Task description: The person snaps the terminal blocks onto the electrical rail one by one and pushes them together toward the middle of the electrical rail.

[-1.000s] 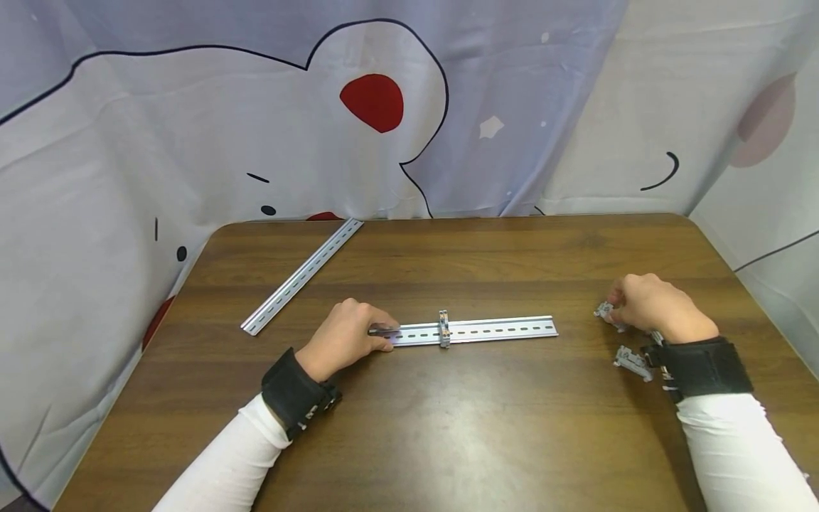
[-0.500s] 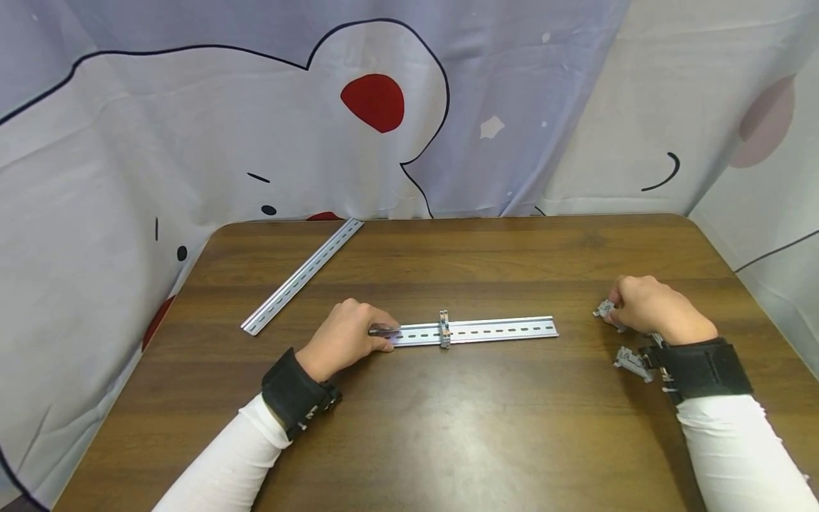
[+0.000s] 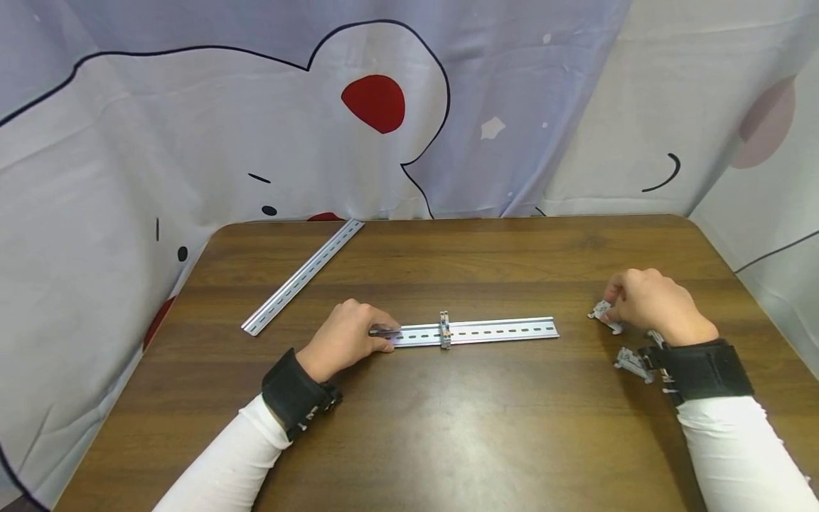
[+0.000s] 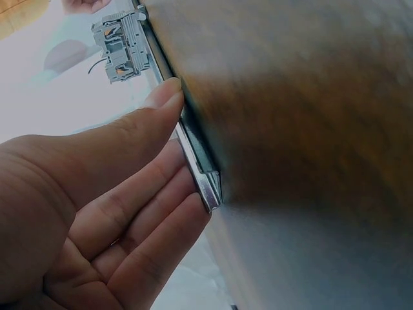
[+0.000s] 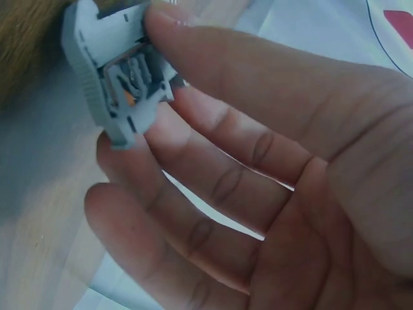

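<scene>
A slotted metal DIN rail [image 3: 505, 329] lies across the middle of the table. My left hand [image 3: 348, 334] pinches its left end between thumb and fingers, as the left wrist view also shows. Grey terminal blocks [image 4: 122, 48] stand clipped on this rail, to the right of my left hand. At the table's right side my right hand [image 3: 655, 302] holds a loose grey terminal block [image 5: 119, 74] between thumb and fingertips, its open side with metal parts facing the wrist camera. Another grey terminal block [image 3: 633, 364] lies on the table near my right wrist, partly behind the wrist strap.
A second slotted rail [image 3: 303, 277] lies slanted at the back left, its far end at the table's back edge. The wooden table [image 3: 448, 434] meets a printed curtain [image 3: 486, 107] behind it. Both wrists wear black straps [image 3: 704, 366].
My right hand has shifted slightly left and away from me, with the terminal block moving along in its fingers. My left hand and the rail stay in place.
</scene>
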The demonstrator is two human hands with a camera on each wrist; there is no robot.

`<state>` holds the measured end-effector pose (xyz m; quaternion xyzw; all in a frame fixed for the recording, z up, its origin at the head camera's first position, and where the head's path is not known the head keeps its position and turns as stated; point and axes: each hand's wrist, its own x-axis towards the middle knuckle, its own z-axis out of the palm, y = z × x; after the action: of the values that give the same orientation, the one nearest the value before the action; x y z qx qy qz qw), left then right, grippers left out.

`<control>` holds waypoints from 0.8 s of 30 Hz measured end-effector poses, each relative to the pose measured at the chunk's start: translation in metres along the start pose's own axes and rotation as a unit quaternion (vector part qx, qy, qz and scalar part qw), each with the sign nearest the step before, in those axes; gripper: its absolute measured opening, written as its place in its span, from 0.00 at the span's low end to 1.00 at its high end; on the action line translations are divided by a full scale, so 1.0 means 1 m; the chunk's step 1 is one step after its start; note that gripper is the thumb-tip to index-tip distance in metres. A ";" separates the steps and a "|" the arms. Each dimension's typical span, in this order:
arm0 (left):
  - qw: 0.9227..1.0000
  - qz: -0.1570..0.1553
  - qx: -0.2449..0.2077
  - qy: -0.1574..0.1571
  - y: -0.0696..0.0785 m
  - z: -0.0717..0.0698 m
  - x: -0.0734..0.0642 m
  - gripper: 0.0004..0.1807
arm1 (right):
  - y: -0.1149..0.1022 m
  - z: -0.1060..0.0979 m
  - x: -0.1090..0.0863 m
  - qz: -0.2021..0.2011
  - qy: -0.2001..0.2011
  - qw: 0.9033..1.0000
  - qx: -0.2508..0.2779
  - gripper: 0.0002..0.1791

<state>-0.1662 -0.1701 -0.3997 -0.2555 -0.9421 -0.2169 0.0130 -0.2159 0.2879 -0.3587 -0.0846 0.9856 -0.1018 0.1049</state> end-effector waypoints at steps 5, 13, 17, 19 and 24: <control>1.000 -0.002 0.001 0.000 0.000 0.000 0.000 0.12 | -0.002 -0.003 -0.002 -0.017 0.003 1.000 -0.002 0.11; 1.000 -0.005 0.005 0.003 0.000 -0.001 -0.001 0.12 | -0.001 -0.007 -0.005 -0.047 0.018 0.999 -0.006 0.06; 1.000 -0.007 0.005 0.004 0.000 -0.001 -0.002 0.12 | -0.001 -0.007 -0.006 -0.063 0.025 0.998 -0.009 0.05; 1.000 -0.007 0.004 0.004 0.000 0.000 -0.002 0.12 | -0.001 -0.007 -0.006 -0.070 0.025 0.997 -0.009 0.06; 1.000 -0.004 0.001 0.004 0.000 0.000 -0.001 0.12 | 0.000 -0.006 -0.005 -0.087 0.021 0.996 -0.011 0.06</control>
<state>-0.1653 -0.1710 -0.4002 -0.2508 -0.9433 -0.2168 0.0162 -0.2122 0.2903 -0.3522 -0.1693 0.9775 -0.1018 0.0745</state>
